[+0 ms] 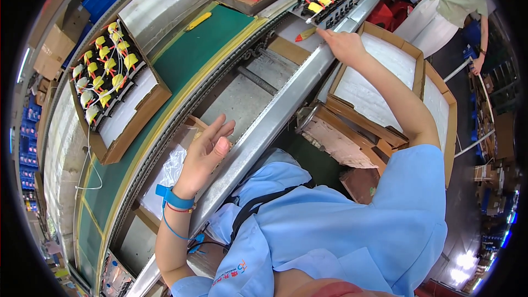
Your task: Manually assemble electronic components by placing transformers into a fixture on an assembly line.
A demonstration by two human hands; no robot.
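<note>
Head view: the person sits at a conveyor line, body in a light blue work shirt (341, 225) at the lower edge. The left hand (206, 151), with a blue strap on its wrist (173, 197), hangs open with fingers spread and holds nothing; it hovers over a shallow cardboard box lined with clear plastic film (168, 173), just beside the long silver metal rail (275, 115) that edges the line.

The right hand (344, 44) stretches far forward along that rail, fingers together near a black tray of yellow-capped parts with red wires (333, 0). A thin pale strip shows at the fingertips, but whether they pinch it I cannot tell.

A second black tray of yellow-capped parts (104, 69) sits in an open brown cardboard box (137, 113) on the green conveyor belt (192, 55), well apart from both hands, likely riding the belt. A large cardboard box with white foam (385, 77) stands to the right, within arm's reach.
</note>
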